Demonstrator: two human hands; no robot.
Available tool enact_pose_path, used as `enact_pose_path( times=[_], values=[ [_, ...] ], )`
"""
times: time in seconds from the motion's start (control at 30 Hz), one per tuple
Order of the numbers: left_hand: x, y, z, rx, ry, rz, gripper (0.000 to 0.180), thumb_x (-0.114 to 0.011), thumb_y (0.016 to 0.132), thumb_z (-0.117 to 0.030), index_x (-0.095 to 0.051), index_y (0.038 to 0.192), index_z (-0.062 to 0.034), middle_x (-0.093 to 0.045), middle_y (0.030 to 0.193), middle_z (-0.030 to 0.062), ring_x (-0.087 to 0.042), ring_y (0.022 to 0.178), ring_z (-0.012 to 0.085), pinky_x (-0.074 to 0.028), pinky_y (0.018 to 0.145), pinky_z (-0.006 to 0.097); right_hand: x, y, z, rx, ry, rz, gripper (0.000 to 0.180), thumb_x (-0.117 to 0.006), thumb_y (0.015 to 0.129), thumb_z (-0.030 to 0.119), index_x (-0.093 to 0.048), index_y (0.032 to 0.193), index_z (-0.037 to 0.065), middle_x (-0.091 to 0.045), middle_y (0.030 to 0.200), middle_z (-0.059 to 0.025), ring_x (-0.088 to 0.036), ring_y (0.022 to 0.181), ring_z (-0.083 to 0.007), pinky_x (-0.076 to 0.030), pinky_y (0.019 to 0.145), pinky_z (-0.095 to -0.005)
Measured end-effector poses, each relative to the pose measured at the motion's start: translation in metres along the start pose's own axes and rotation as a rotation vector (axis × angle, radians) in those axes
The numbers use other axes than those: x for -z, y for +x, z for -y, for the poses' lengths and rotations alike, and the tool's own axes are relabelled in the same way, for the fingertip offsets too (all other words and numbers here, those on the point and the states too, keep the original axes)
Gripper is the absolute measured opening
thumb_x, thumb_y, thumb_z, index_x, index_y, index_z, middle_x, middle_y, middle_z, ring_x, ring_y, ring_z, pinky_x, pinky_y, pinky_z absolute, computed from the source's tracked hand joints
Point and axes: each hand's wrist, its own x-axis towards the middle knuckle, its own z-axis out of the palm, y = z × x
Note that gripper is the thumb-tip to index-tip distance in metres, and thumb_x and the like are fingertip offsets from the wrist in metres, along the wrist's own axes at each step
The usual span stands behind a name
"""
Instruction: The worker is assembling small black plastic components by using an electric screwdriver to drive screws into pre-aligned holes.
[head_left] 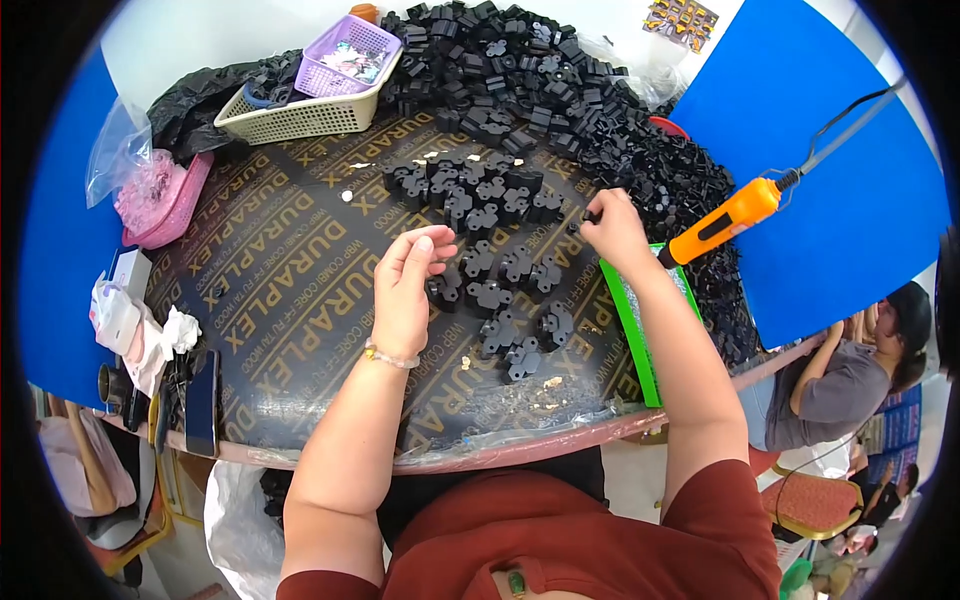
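Note:
My left hand (403,290) hovers over the table with loosely curved fingers and nothing visible in them. Beside its fingers sits a black plastic part (443,289), one of several lobed black blocks with small holes. More of these blocks (491,294) stand in loose rows between my hands, and a tighter cluster (470,190) lies beyond. To the right, my right hand (620,235) is closed in a pinch on a small black piece (592,216), partly hidden by the fingers. Under my right forearm is a green tray (632,340) of small shiny bits.
A heap of black parts (520,80) fills the far side and runs down the right. An orange electric screwdriver (725,220) hangs at the right. Baskets (300,118) stand far left; a phone (203,405) lies near left. A person (830,370) sits to the right.

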Motion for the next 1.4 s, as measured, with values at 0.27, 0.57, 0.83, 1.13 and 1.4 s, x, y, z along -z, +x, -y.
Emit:
enact_pose_path(
  times=[0.27,0.57,0.83,1.13,1.4],
  values=[
    [0.003,-0.001,0.000,0.008,-0.014,-0.012,0.030,-0.048,0.103,-0.023,-0.062,0.118,0.0001,-0.069,0.112,0.0100,-0.065,0.101,0.0162,-0.048,0.086,0.029,-0.035,0.022,0.003,-0.084,-0.085,0.283,0.033,-0.074,0.072,0.014,-0.068,0.102,0.001,-0.066,0.105,-0.0208,-0.061,0.106,-0.0352,-0.049,0.093,-0.0404],
    [0.000,-0.001,-0.001,0.014,-0.033,-0.025,0.029,-0.051,0.102,-0.024,-0.065,0.114,-0.0018,-0.070,0.111,0.0079,-0.065,0.100,0.0152,-0.049,0.086,0.029,-0.038,0.032,-0.004,-0.090,-0.022,0.304,0.025,-0.080,0.068,0.016,-0.073,0.088,0.001,-0.071,0.090,-0.0169,-0.067,0.094,-0.0335,-0.052,0.085,-0.0409],
    [-0.002,-0.001,0.000,-0.028,-0.045,-0.063,0.026,-0.051,0.103,-0.021,-0.065,0.111,-0.0007,-0.070,0.105,0.0081,-0.066,0.095,0.0158,-0.049,0.083,0.029,0.003,0.064,0.043,-0.307,0.547,0.286,0.020,-0.077,0.078,0.007,-0.069,0.095,-0.002,-0.068,0.079,-0.0055,-0.065,0.062,-0.0126,-0.053,0.058,-0.0263],
    [0.005,0.001,0.003,-0.047,-0.003,-0.088,0.026,-0.050,0.102,-0.021,-0.065,0.110,-0.0022,-0.070,0.104,0.0075,-0.064,0.093,0.0140,-0.048,0.082,0.028,-0.020,0.205,0.215,0.086,0.957,0.124,0.070,-0.075,0.084,0.013,-0.041,0.143,-0.002,-0.060,0.122,-0.0170,-0.063,0.099,-0.0213,-0.053,0.084,-0.0324],
    [0.006,0.001,0.000,-0.068,-0.038,-0.131,0.024,-0.050,0.102,-0.019,-0.065,0.110,-0.0018,-0.070,0.103,0.0066,-0.064,0.093,0.0132,-0.048,0.081,0.027,-0.049,0.158,0.224,0.083,1.140,0.038,0.025,-0.062,0.093,0.008,-0.065,0.115,-0.003,-0.069,0.104,-0.0103,-0.065,0.087,-0.0141,-0.054,0.079,-0.0274]
  ],
)
